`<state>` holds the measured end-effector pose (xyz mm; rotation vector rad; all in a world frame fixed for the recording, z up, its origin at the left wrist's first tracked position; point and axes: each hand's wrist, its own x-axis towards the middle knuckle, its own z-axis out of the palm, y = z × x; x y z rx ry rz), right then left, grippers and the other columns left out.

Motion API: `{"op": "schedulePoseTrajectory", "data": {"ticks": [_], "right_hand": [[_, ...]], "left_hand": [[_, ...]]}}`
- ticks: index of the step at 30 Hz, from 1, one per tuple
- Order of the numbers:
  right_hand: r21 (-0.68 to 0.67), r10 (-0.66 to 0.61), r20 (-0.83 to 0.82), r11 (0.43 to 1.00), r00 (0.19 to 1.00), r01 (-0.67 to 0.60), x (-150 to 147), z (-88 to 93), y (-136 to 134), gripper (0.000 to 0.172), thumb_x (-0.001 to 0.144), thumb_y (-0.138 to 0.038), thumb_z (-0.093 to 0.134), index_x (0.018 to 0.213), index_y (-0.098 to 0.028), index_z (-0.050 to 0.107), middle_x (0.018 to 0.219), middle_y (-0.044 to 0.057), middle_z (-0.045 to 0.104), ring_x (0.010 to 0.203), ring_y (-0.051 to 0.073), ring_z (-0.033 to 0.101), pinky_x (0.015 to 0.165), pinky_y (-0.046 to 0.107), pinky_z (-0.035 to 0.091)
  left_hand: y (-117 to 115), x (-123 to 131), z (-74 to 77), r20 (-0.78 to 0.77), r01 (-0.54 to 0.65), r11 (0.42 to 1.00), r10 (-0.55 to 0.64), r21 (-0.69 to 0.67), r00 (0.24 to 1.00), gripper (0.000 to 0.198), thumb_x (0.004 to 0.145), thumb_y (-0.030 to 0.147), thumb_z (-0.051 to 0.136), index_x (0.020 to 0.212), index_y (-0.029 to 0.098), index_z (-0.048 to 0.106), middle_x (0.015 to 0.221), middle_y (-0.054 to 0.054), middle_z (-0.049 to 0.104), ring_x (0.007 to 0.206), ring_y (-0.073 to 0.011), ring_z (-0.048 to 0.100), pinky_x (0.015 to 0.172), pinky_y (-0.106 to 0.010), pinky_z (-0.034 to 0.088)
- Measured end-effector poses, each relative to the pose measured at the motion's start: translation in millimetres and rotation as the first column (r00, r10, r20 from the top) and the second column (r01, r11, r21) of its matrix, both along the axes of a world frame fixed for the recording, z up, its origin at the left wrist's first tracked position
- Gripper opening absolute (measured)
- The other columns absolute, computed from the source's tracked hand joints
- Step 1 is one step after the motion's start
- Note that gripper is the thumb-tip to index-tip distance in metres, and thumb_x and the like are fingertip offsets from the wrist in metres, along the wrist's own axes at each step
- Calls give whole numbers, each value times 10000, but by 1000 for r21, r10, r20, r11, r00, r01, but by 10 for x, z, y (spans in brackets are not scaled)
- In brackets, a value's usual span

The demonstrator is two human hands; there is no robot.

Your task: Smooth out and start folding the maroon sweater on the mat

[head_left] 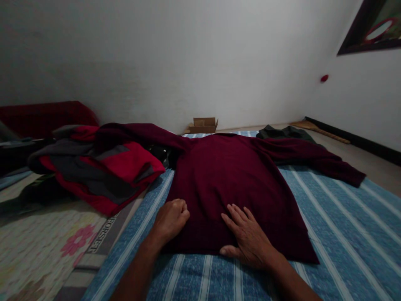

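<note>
A dark maroon sweater (225, 179) lies spread flat on a blue striped sheet (338, 234), sleeves stretched out to both sides. My left hand (171, 219) rests at the sweater's lower left edge with its fingers curled into a loose fist, seemingly pinching the hem. My right hand (249, 240) lies flat on the sweater's lower part, fingers stretched out and pressing on the fabric.
A red and grey jacket (103, 171) lies crumpled to the left on a floral mat (40, 251). A dark green garment (283, 132) sits beyond the sweater. A small cardboard box (204, 124) stands by the white wall. A broom (316, 127) lies on the floor at right.
</note>
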<state>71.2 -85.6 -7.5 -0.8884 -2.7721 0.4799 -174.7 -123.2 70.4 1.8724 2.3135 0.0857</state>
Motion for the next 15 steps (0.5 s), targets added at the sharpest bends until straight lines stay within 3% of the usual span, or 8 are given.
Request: {"op": "schedulePoseTrajectory", "data": {"ticks": [7, 15], "right_hand": [[-7, 13, -44, 1000, 999, -13, -1, -6, 2, 775, 825, -634, 429, 1445, -227, 205, 1496, 125, 178, 1369, 300, 137, 1082, 547, 141], [-13, 51, -147, 998, 988, -53, -45, 60, 52, 865, 790, -624, 499, 1459, -264, 85, 1501, 84, 188, 1365, 299, 157, 1089, 535, 147]], "left_hand": [[309, 489, 61, 118, 221, 968, -234, 115, 965, 152, 744, 111, 425, 624, 184, 485, 700, -11, 578, 633, -126, 524, 593, -236, 331], [485, 1015, 52, 173, 501, 864, -501, 47, 848, 102, 722, 147, 426, 627, 179, 445, 709, -13, 562, 623, -123, 502, 582, -238, 342]]}}
